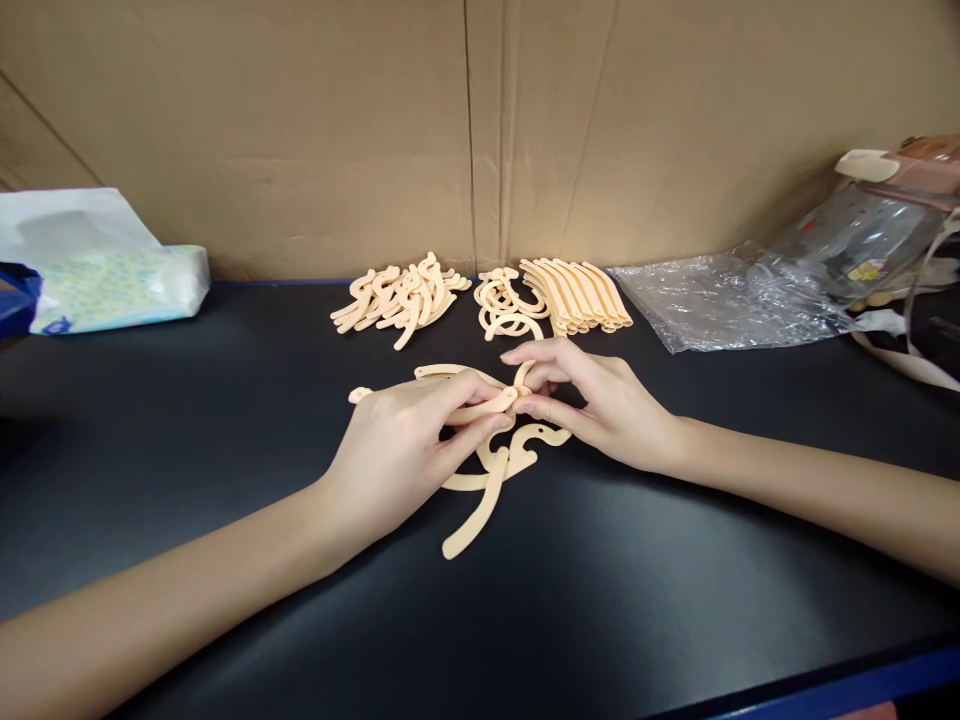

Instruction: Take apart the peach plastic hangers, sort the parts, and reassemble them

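1. Black tabletop (225, 420) backed by a cardboard wall (300, 130); tissue pack (120, 288) far left, clear plastic bag (720, 295) far right.
2. Far centre: heap of hook-shaped pieces (401, 298), with a stack of curved strips (577, 295) to its right.
3. Peach plastic strip (487, 405): slim, gently curved, at the tabletop's centre above loose pieces (487, 490) of the same colour.
4. Left hand (397, 450) and right hand (600, 405): fingers of both are pinched on the peach plastic strip, tips almost meeting.

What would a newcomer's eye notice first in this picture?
The left hand and right hand meet over the black table, pinching a cluster of peach plastic pieces. Behind them, by the cardboard wall, lie piles of similar pieces, with a clear plastic bag to the right.
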Available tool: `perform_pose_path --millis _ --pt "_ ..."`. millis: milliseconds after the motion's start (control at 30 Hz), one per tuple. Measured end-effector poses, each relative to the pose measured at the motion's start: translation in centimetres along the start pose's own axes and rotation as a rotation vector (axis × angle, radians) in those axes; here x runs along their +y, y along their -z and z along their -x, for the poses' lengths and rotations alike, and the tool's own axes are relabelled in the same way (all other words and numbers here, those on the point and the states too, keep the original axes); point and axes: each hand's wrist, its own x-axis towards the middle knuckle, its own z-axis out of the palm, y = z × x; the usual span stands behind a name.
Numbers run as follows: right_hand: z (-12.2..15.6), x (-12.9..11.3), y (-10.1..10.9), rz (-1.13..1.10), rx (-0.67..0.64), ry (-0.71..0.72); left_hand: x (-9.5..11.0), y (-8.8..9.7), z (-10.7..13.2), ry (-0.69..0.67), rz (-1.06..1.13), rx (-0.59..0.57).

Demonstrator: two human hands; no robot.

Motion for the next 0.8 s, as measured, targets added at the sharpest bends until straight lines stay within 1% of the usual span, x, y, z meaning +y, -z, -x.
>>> perform_pose_path --millis 133,333,433,500,567,667,733,800 --pt "-0.1 -0.1 0.1 -0.011 -0.027 -0.031 0.2 0.0 0.0 0.031 -0.047 0.011" --pt "-0.1 -0.1 0.0 -0.024 -0.016 -0.031 0.1 -0.1 0.0 0.05 -0.089 0.001" --pt "-0.1 0.0 0.1 -0.027 0.031 -0.048 0.1 0.1 -0.1 0.125 -0.094 -0.01" --pt "-0.2 0.3 0.3 -0.013 0.097 -0.075 0.0 0.3 -0.2 0.199 -0.085 -0.003" --pt "-0.3 0.5 0.5 0.03 0.133 -0.092 -0.1 0.5 -0.4 0.275 -0.062 0.016" --pt "-0.4 0.8 1.0 0.135 0.064 -0.068 -0.7 0.8 -0.5 0.373 0.005 0.049" --pt "-0.4 0.9 1.1 0.196 -0.004 -0.051 -1.3 1.0 -0.5 0.403 0.064 0.079" --pt "-0.3 1.0 1.1 0.232 -0.038 -0.055 -1.9 1.2 -0.6 0.411 0.125 0.11"
